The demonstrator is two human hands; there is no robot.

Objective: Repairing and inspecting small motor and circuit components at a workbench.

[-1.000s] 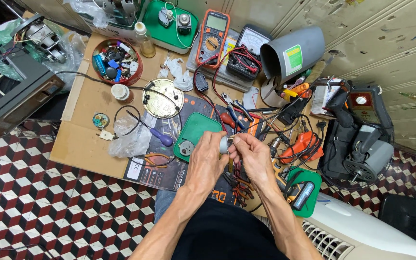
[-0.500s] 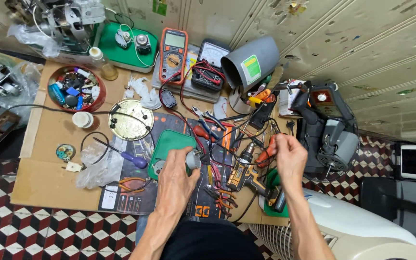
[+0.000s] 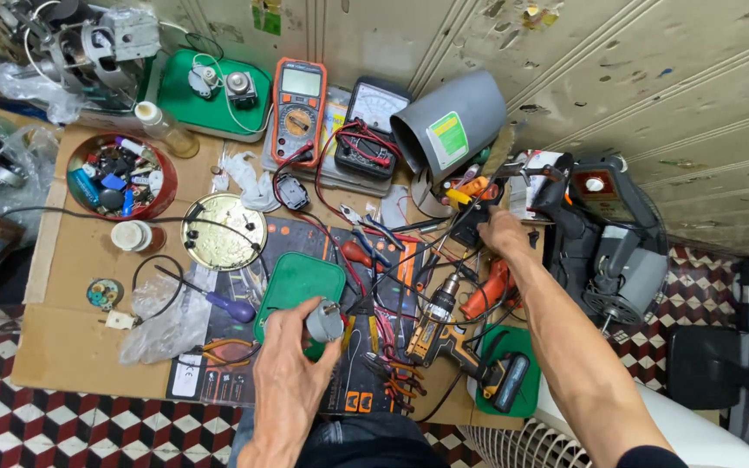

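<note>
— So, what are the two hands doing?

— Seen from above, the left hand (image 3: 292, 364) is curled around a small grey motor (image 3: 323, 321), fingers closed on its round body, over the near edge of a green tray (image 3: 292, 279). That tray lies near the front edge of a cardboard sheet (image 3: 62, 347) that carries most of the clutter.

— And the other hand?

— The right hand (image 3: 503, 232) is stretched out towards the far right corner of the sheet, among a bunch of orange and yellow tools (image 3: 465, 186). Whether it has hold of anything I cannot tell; the fingers are lost in the wires.

— What lies between the two hands?

— A tangle of red and black leads, pliers, and a cordless drill (image 3: 444, 325) lying on its side near the front right, just beside an orange tool (image 3: 491, 290).

— And further back?

— Along the far edge, an orange multimeter (image 3: 299, 108) sits just beside a black meter (image 3: 373, 126), with a grey pipe section (image 3: 452, 130) tipped on its side to their right. Towards the left edge there is a red bowl (image 3: 162, 195) of small parts, a round brass lid (image 3: 223, 232), and a purple-handled screwdriver (image 3: 218, 302). Off the sheet's right edge stands a dark fan motor (image 3: 617, 260) — on a checkered tile floor (image 3: 71, 433).
</note>
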